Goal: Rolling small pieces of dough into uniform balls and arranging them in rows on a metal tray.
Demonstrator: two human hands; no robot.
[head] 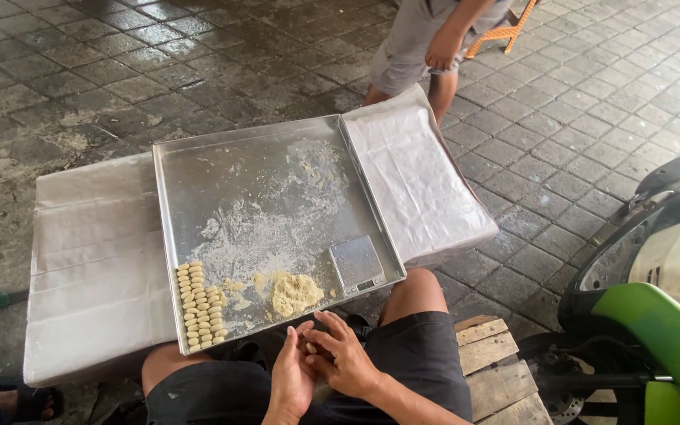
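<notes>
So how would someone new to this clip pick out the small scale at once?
Find the large metal tray on the paper-covered table. At its near right corner, right of the dough lump, lies the scale: a flat silver square, the only hard-edged item among flour and dough pieces.

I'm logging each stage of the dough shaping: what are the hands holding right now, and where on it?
A small piece of dough sits pressed between the left hand and right hand, gripped by its sides; most of it is hidden.
</notes>
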